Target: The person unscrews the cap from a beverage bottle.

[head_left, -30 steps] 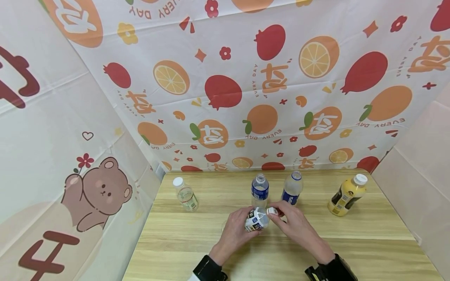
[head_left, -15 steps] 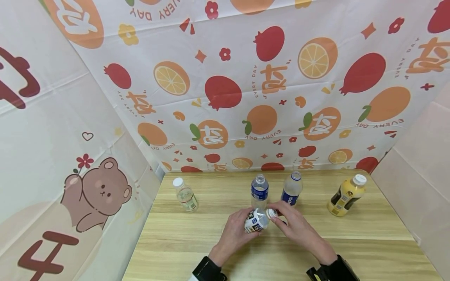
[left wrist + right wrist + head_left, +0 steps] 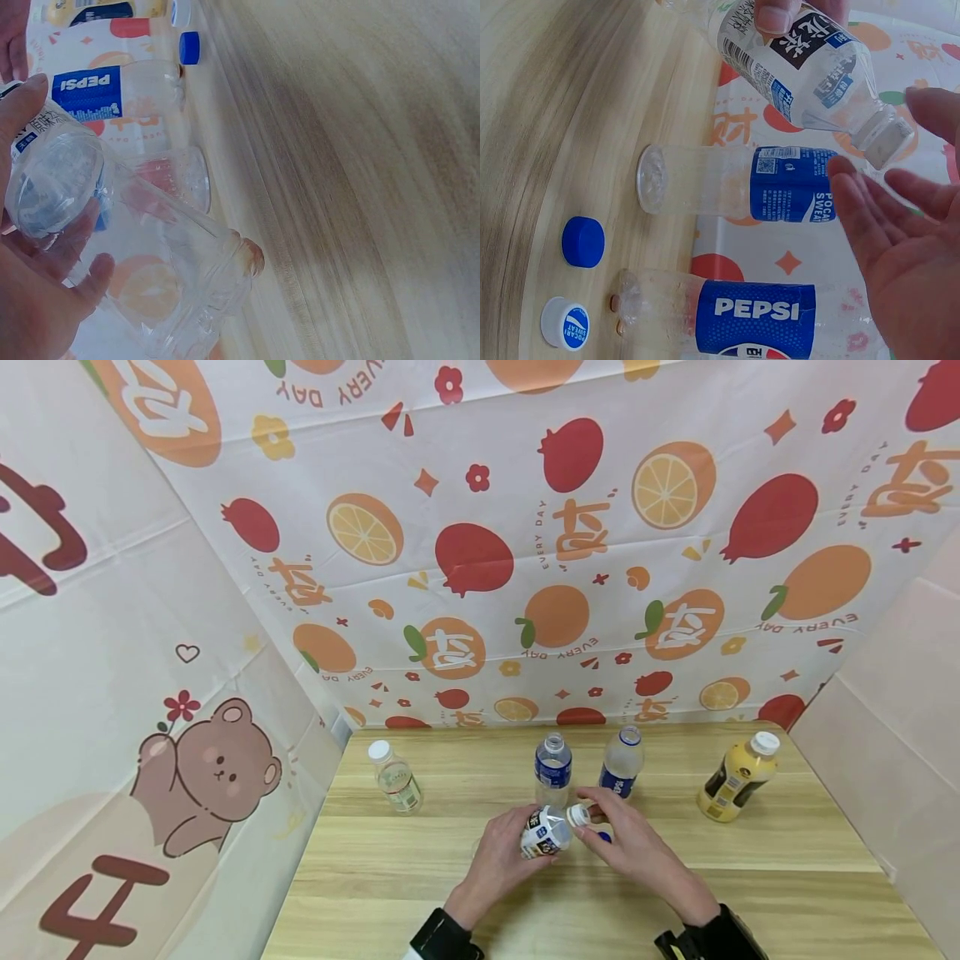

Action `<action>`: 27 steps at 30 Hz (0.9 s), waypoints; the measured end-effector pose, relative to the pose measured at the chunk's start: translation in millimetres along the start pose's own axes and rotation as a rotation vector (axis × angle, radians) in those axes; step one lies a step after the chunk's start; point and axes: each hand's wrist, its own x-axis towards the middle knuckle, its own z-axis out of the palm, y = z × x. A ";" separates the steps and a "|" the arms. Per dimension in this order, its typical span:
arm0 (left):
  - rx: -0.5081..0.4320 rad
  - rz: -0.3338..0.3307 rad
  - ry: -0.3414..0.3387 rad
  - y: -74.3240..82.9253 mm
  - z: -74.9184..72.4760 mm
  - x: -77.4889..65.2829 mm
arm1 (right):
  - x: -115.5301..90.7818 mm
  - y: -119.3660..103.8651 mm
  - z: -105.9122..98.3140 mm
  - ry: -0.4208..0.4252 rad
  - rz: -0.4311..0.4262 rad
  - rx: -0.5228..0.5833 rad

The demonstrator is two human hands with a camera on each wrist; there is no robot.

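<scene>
1. While the left hand grips the clear bottle, its white cap points toward 2 o'clock.
2. Right hand looks loose, fingers spread around that cap.
3. Blue-label bottle stands on the table, 12 o'clock from it.

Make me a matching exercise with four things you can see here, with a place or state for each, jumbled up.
Column one:
1. Pepsi bottle
2. black-and-white-labelled bottle
3. yellow bottle
4. blue cap

Column two:
A. farthest right among the bottles in the head view
B. lying loose on the table
C. tilted, held by the left hand
D. standing, blue-labelled

Pairs: 1-D, 2-C, 3-A, 4-B
</scene>
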 end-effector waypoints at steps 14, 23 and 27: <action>0.054 0.020 -0.018 1.3 2.3 0.6 | 5.4 -2.1 4.0 0.047 0.140 -0.055; 0.025 -0.002 -0.017 -3.5 3.0 -1.3 | 4.4 3.3 6.9 0.061 -0.053 -0.039; 0.013 -0.001 -0.010 -3.4 1.6 -1.7 | 3.4 4.8 7.8 0.072 -0.133 -0.069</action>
